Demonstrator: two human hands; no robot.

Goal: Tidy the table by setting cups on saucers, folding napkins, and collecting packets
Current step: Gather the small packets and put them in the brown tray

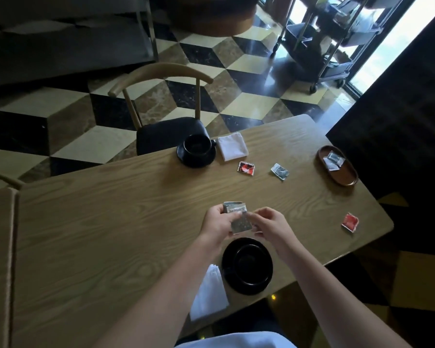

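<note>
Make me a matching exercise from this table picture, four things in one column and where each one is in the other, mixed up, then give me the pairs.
Things:
1. far cup
2. silver packets
3. wooden tray
4. near napkin

Places:
A. right end of the table, holding packets
B. on its saucer, beside the far folded napkin
C. in the grip of the left hand and the right hand
D. at the near table edge, left of the near cup

Pairs: 1-B, 2-C, 3-A, 4-D
</note>
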